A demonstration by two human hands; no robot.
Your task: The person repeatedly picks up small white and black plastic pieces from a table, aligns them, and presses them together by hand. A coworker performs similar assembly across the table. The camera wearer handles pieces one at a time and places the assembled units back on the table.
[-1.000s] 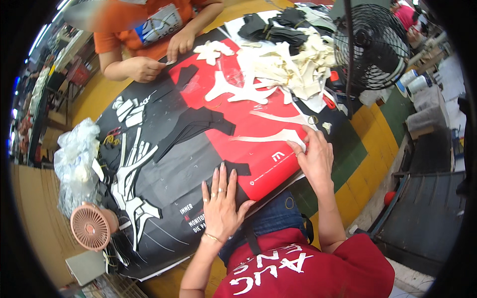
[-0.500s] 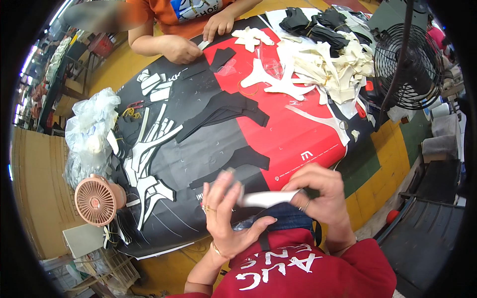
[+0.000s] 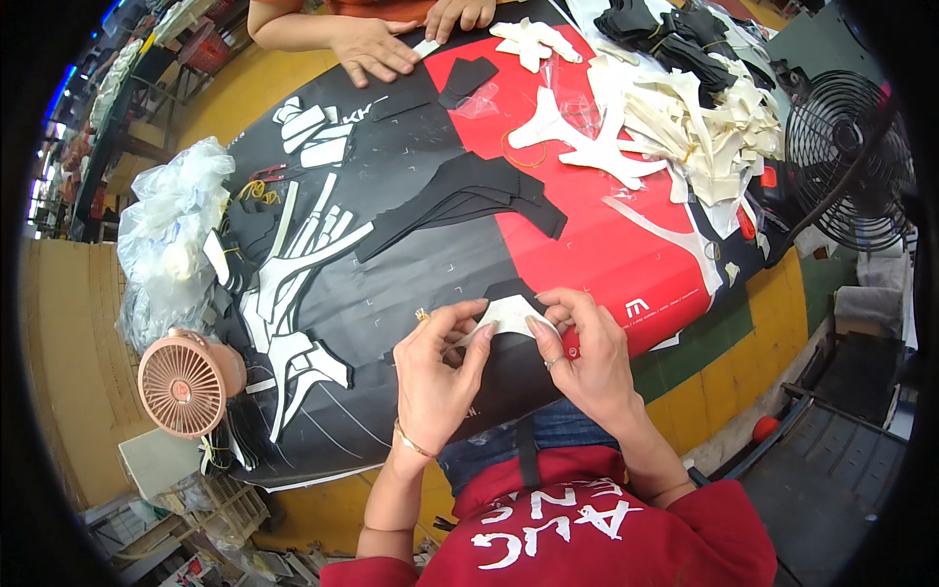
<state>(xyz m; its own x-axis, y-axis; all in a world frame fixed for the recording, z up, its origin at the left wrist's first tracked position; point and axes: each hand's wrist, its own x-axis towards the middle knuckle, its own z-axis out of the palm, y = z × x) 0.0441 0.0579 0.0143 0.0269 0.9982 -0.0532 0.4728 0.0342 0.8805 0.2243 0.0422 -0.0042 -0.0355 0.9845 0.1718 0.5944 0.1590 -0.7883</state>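
Observation:
A small white cut piece, a curved strip of sheet material, is stretched between my two hands near the table's front edge. My left hand pinches its left end between thumb and fingers. At the opposite end, the thumb and fingers of my right hand close on it. Directly behind the strip, a black cut piece shows in part; most of it is hidden by the strip and my hands. Farther back on the mat lies a fanned stack of black cut pieces.
The black and red mat covers the table. White pieces and a pink fan sit left; cream pieces and a black fan are right. Across the table, a co-worker's hands press a small white piece.
My hands have moved forward from near my body to over the mat. My left hand, spread before, now pinches the white piece too. The co-worker's hand has flattened onto the table.

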